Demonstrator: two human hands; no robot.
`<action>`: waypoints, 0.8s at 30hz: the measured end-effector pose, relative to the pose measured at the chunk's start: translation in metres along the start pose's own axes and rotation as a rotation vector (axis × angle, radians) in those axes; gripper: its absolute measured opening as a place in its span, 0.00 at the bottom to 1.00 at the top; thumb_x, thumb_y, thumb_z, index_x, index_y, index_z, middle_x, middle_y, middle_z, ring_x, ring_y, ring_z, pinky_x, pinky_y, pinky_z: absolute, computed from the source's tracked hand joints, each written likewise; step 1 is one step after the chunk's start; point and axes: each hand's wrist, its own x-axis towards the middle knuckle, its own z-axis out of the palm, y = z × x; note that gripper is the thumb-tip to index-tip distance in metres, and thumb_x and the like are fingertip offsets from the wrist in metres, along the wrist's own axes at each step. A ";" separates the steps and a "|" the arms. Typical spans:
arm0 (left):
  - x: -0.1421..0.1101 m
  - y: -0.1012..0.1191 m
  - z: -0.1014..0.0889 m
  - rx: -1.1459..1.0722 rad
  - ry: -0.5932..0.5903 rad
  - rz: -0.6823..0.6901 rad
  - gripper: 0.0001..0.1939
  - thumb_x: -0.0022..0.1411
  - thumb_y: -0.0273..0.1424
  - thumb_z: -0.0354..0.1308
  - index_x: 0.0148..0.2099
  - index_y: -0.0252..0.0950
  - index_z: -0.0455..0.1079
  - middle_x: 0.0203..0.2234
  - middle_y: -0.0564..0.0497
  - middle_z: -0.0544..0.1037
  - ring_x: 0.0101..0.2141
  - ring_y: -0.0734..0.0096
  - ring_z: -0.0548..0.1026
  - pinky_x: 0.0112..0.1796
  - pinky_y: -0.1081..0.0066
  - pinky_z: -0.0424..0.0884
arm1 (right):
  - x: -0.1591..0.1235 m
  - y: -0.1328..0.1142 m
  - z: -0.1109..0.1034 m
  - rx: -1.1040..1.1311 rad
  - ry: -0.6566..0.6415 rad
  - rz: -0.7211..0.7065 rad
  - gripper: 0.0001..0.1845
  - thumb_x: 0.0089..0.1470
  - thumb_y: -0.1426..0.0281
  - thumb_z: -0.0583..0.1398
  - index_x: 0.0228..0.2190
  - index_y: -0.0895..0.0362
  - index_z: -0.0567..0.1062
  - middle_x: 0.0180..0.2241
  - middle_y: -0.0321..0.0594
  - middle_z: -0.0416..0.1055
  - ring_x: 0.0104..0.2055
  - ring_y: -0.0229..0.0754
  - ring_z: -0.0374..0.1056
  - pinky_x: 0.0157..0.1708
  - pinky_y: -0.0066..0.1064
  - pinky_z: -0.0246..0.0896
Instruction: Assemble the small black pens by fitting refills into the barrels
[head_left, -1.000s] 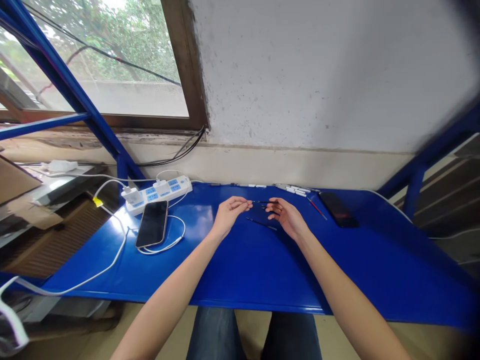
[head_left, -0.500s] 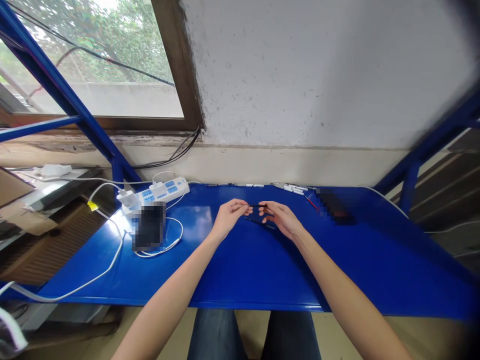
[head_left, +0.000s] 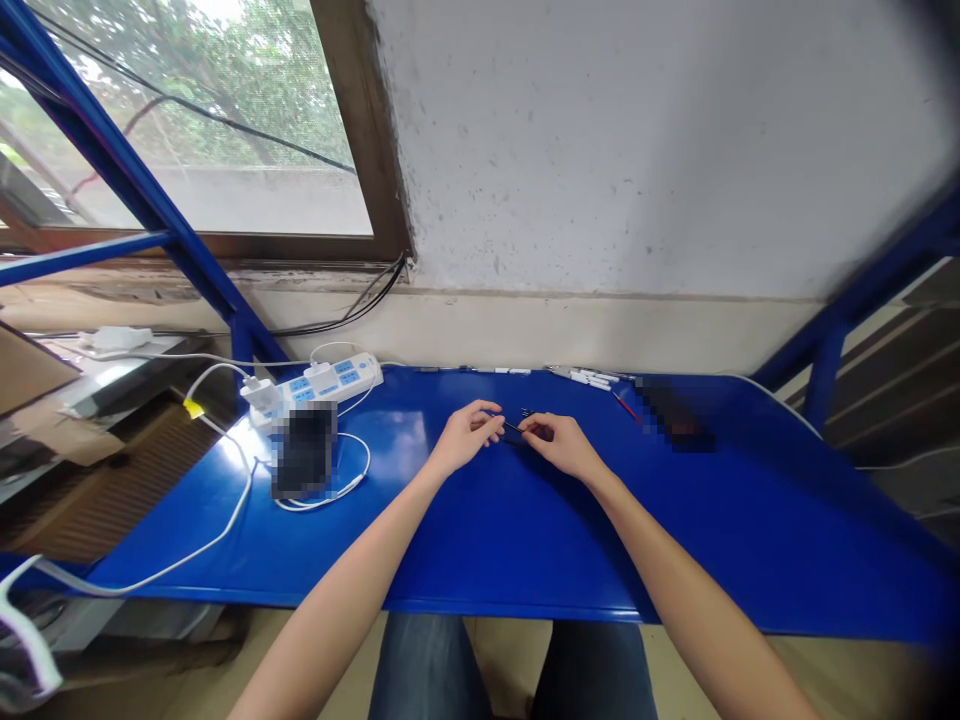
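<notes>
My left hand [head_left: 466, 438] and my right hand [head_left: 559, 444] meet over the middle of the blue table [head_left: 480, 540]. Both pinch the ends of a thin black rod [head_left: 513, 429], like a pen refill, held just above the tabletop. My fingers are curled closed around it. A second small dark piece [head_left: 526, 412] lies just behind the hands.
A white power strip [head_left: 315, 385] with plugs and white cables sits at the back left, with a phone [head_left: 302, 450] in front of it. Another dark phone [head_left: 670, 415] lies at the back right. Several white pen parts [head_left: 592, 378] and a red refill [head_left: 624, 404] lie along the wall.
Both hands have come closer together and sunk toward the table, so less of the black rod shows between them.
</notes>
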 end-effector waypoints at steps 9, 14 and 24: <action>-0.001 0.000 -0.023 0.649 0.306 0.100 0.07 0.58 0.28 0.53 0.35 0.39 0.72 0.23 0.51 0.73 0.26 0.68 0.71 0.29 0.71 0.61 | 0.000 0.012 0.003 -0.231 -0.033 0.009 0.12 0.48 0.80 0.56 0.31 0.57 0.77 0.29 0.38 0.68 0.28 0.37 0.63 0.33 0.29 0.58; -0.004 -0.001 -0.022 0.930 0.257 0.024 0.11 0.58 0.24 0.52 0.41 0.39 0.72 0.32 0.48 0.73 0.33 0.65 0.72 0.30 0.71 0.62 | -0.001 0.007 0.005 -0.258 -0.071 -0.011 0.09 0.52 0.76 0.57 0.34 0.57 0.77 0.31 0.39 0.68 0.32 0.38 0.64 0.36 0.31 0.59; -0.003 -0.007 -0.021 1.000 0.211 0.031 0.12 0.60 0.24 0.51 0.43 0.39 0.71 0.36 0.47 0.71 0.34 0.64 0.72 0.32 0.70 0.64 | -0.004 -0.001 0.007 -0.178 -0.205 -0.136 0.10 0.51 0.78 0.57 0.34 0.56 0.74 0.31 0.39 0.66 0.34 0.39 0.63 0.37 0.31 0.60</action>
